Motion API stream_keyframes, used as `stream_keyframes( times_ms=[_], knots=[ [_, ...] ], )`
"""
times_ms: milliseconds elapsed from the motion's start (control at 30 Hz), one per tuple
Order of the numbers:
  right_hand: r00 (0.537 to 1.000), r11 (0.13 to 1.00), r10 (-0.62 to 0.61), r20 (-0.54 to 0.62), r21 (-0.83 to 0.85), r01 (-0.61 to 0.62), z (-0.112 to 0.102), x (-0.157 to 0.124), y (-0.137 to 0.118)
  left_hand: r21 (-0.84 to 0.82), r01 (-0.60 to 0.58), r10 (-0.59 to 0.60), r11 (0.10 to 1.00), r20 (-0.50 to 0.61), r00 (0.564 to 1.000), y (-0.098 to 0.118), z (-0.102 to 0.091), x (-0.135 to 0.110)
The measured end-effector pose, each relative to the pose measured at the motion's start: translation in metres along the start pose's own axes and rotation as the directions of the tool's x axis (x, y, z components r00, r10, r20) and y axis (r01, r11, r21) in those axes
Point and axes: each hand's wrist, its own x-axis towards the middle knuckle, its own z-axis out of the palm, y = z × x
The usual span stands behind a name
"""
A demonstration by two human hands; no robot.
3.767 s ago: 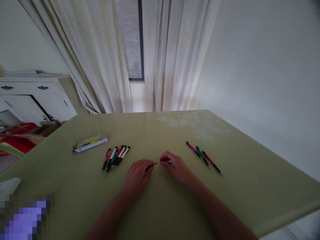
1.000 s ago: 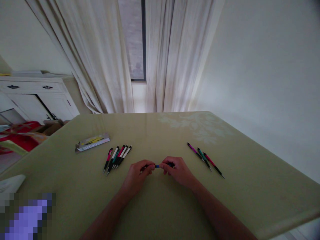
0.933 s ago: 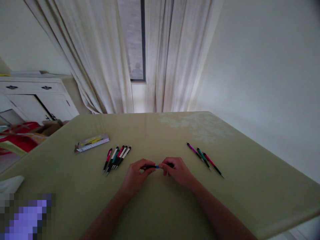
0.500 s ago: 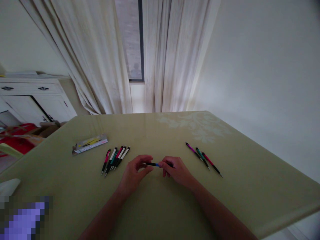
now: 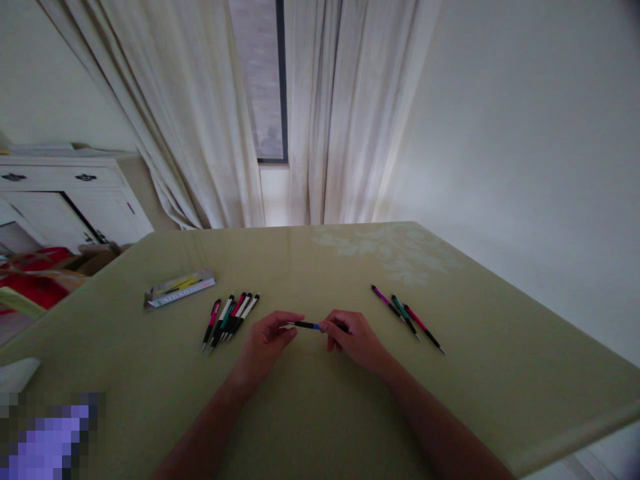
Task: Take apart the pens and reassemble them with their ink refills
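Both my hands hold one blue and black pen (image 5: pixel 308 325) level just above the green table (image 5: pixel 320 407). My left hand (image 5: pixel 267 341) pinches its left tip between thumb and fingers. My right hand (image 5: pixel 353 337) is closed round its right end. A row of several pens (image 5: pixel 230 317) lies to the left of my left hand. Three pens (image 5: pixel 406 316), purple, green and pink, lie to the right of my right hand.
A flat grey and yellow box (image 5: pixel 180 289) lies at the table's back left. White curtains (image 5: pixel 330 107) and a window stand behind the table. A white cabinet (image 5: pixel 65 193) and red fabric (image 5: pixel 30 280) are at the left; a white wall is at the right.
The pen's two parts, held apart earlier, have come together into one pen. My left hand has loosened and slid out to the pen's tip.
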Motion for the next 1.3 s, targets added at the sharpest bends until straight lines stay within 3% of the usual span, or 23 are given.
stream_keyframes(
  times_ms=[100,233,333,467,567,733,933,1100,1300],
  knots=[
    [1.000,1.000,0.002,0.000,0.024,-0.002,-0.0002,0.0004,0.0001,-0.037,0.003,-0.004,0.999,-0.031,1.000,0.0013,-0.0006,0.0003],
    [1.000,1.000,0.002,0.005,0.004,-0.002,-0.0002,0.0002,-0.0019,0.039,0.061,-0.060,0.997,-0.026,0.998,0.0038,-0.0006,0.0012],
    [1.000,1.000,0.011,-0.012,-0.004,-0.011,-0.0005,-0.0003,-0.0033,-0.023,0.029,-0.030,0.999,-0.042,0.999,0.0048,-0.0009,0.0016],
    [1.000,1.000,0.004,-0.003,0.005,-0.004,-0.0004,-0.0003,-0.0032,-0.010,0.113,-0.113,0.994,-0.059,0.992,0.0005,-0.0007,0.0020],
    [1.000,0.999,0.007,-0.002,0.053,-0.007,-0.0004,0.0000,-0.0029,-0.032,0.094,-0.096,0.995,-0.079,0.992,-0.0014,0.0002,0.0017],
    [1.000,1.000,-0.016,-0.006,0.024,0.016,-0.0012,-0.0007,-0.0051,-0.091,0.176,-0.179,0.980,-0.033,0.983,0.0028,0.0012,0.0000],
    [0.997,0.994,0.056,0.043,0.088,-0.060,-0.0027,-0.0004,-0.0022,0.005,0.049,-0.048,0.999,-0.069,0.996,0.0072,0.0036,-0.0036],
    [0.998,0.998,-0.010,-0.060,0.067,0.014,-0.0029,0.0004,-0.0010,-0.121,0.136,-0.139,0.983,-0.019,0.990,0.0034,0.0061,-0.0029],
    [0.998,0.994,0.059,0.036,0.087,-0.062,-0.0044,-0.0004,-0.0036,-0.099,0.109,-0.111,0.989,-0.022,0.994,0.0052,0.0052,-0.0039]
  ],
)
